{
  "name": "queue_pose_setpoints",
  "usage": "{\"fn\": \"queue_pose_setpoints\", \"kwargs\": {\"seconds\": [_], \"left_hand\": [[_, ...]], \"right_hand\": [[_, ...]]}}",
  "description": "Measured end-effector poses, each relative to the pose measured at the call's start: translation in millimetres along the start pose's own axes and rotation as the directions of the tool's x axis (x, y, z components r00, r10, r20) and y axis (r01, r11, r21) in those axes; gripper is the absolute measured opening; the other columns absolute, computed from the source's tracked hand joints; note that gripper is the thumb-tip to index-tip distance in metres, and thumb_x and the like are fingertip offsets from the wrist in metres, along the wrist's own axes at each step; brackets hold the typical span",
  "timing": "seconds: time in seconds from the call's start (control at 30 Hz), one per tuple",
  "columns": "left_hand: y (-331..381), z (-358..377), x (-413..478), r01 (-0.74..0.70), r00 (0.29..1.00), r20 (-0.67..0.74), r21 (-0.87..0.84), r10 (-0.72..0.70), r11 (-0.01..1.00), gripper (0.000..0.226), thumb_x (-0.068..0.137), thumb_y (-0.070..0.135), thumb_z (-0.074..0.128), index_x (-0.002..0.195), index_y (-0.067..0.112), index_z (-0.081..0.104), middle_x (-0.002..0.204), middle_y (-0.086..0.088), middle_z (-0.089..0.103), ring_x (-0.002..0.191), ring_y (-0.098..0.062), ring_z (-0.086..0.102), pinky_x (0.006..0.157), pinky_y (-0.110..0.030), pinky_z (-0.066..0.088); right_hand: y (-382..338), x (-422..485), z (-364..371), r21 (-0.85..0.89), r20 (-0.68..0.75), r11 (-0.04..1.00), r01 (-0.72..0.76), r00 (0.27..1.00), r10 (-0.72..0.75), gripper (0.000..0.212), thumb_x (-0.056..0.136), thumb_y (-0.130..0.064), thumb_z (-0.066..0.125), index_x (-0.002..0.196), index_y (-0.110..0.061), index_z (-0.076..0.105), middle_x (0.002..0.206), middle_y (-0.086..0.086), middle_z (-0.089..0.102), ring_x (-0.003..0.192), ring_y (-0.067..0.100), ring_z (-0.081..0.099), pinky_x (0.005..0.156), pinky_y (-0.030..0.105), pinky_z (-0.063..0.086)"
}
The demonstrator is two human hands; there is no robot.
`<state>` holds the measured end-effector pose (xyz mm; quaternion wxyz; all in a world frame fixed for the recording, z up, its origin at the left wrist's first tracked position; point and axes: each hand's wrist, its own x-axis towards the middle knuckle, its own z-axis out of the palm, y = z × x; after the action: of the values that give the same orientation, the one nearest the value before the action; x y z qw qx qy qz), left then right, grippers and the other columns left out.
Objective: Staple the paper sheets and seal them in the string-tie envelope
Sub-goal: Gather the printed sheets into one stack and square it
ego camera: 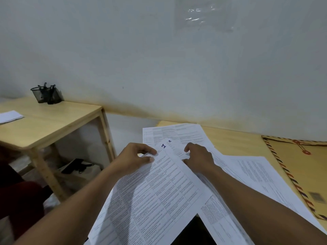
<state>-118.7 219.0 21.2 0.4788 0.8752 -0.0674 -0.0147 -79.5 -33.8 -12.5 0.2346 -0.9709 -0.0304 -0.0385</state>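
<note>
paper sheets (159, 191) in left hand (134, 156), right hand (200, 158); envelope (300, 165) beside

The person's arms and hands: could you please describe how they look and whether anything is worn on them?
The left forearm and right forearm are bare to the frame edge, no sleeves in view. The left hand and right hand are bare too: no gloves, watch, bracelet or rings show on the visible parts.

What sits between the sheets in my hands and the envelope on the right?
Only more paper: loose printed sheets lie on the table between the paper sheets that the left hand and right hand hold and the envelope, one reaching nearly to its striped edge. Nothing visible lies on the envelope itself.
</note>
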Motion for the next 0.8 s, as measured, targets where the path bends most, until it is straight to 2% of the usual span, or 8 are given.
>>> {"fn": "queue_pose_setpoints", "kwargs": {"seconds": [0.07,0.17,0.23,0.33,0.5,0.6,0.67,0.8], "left_hand": [[1.2,2.2,3.0,-0.006,1.0,-0.002,0.001,0.006,1.0,0.017,0.087,0.018,0.079,0.094,0.032,0.081,0.105,0.012,0.077,0.103,-0.001,0.069,0.089,-0.02,0.051],[3.2,5.1,6.4,-0.015,1.0,-0.006,0.03,0.015,0.999,0.016,0.087,0.017,0.078,0.094,0.031,0.081,0.104,0.012,0.076,0.102,0.001,0.068,0.083,-0.016,0.049],[1.7,5.7,7.4,-0.002,1.0,-0.01,0.042,0.002,0.999,0.017,0.087,0.017,0.078,0.093,0.033,0.081,0.101,0.012,0.076,0.099,-0.002,0.069,0.083,-0.019,0.051],[-6.6,5.9,6.9,0.018,1.0,-0.014,0.055,-0.017,0.998,0.019,0.086,0.019,0.079,0.089,0.037,0.08,0.099,0.01,0.077,0.097,-0.007,0.071,0.09,-0.03,0.056],[-15.9,5.7,3.6,0.045,0.998,-0.04,0.042,-0.044,0.998,0.02,0.086,0.018,0.079,0.087,0.038,0.08,0.098,0.006,0.076,0.1,-0.016,0.071,0.087,-0.032,0.057],[-14.6,4.9,3.4,0.054,0.998,-0.04,0.038,-0.053,0.998,0.021,0.086,0.017,0.078,0.085,0.037,0.08,0.099,0.005,0.076,0.087,-0.019,0.072,0.085,-0.04,0.06],[-14.0,4.4,4.8,0.05,0.998,-0.042,0.046,-0.049,0.998,0.021,0.086,0.017,0.078,0.085,0.038,0.08,0.099,0.004,0.075,0.079,-0.017,0.068,0.08,-0.039,0.059],[-15.3,6.0,8.2,0.059,0.998,-0.035,0.079,-0.057,0.995,0.02,0.086,0.019,0.078,0.085,0.039,0.079,0.101,0.006,0.076,0.089,-0.022,0.072,0.083,-0.042,0.06]], "right_hand": [[0.0,-0.4,0.2,0.0,-0.002,1.0,-0.016,1.0,0.016,0.048,0.086,-0.033,0.068,0.13,-0.023,0.05,0.133,0.001,0.059,0.124,0.027,0.05,0.097,0.04,0.037],[0.5,-1.2,-1.0,-0.023,0.009,0.999,-0.034,0.999,0.034,0.058,0.086,-0.038,0.066,0.138,-0.024,0.045,0.139,0.003,0.055,0.129,0.028,0.044,0.102,0.042,0.036],[0.0,-1.2,-0.8,-0.051,-0.001,0.998,-0.026,1.0,0.026,0.056,0.088,-0.04,0.066,0.138,-0.024,0.047,0.138,0.001,0.058,0.131,0.027,0.044,0.104,0.044,0.033],[-0.8,-3.3,1.1,-0.027,-0.026,0.999,-0.02,0.999,0.019,0.052,0.089,-0.039,0.069,0.135,-0.025,0.05,0.133,-0.001,0.064,0.128,0.024,0.05,0.103,0.043,0.032],[-2.9,-7.9,4.4,-0.001,-0.06,1.0,-0.004,0.998,0.004,0.047,0.088,-0.037,0.072,0.13,-0.026,0.052,0.128,-0.002,0.066,0.124,0.022,0.054,0.099,0.04,0.032],[-2.6,-8.3,7.3,0.008,-0.076,1.0,-0.006,0.997,0.006,0.055,0.088,-0.038,0.072,0.136,-0.027,0.046,0.132,0.0,0.061,0.125,0.023,0.051,0.1,0.042,0.033],[0.2,-7.7,5.0,-0.013,-0.062,1.0,-0.028,0.998,0.027,0.066,0.088,-0.044,0.07,0.144,-0.027,0.039,0.138,0.002,0.055,0.13,0.026,0.046,0.103,0.043,0.032],[3.4,-7.4,2.1,-0.087,-0.047,0.996,0.0,0.999,-0.004,0.061,0.089,-0.05,0.066,0.14,-0.026,0.044,0.136,-0.002,0.063,0.129,0.024,0.052,0.102,0.041,0.031]]}}
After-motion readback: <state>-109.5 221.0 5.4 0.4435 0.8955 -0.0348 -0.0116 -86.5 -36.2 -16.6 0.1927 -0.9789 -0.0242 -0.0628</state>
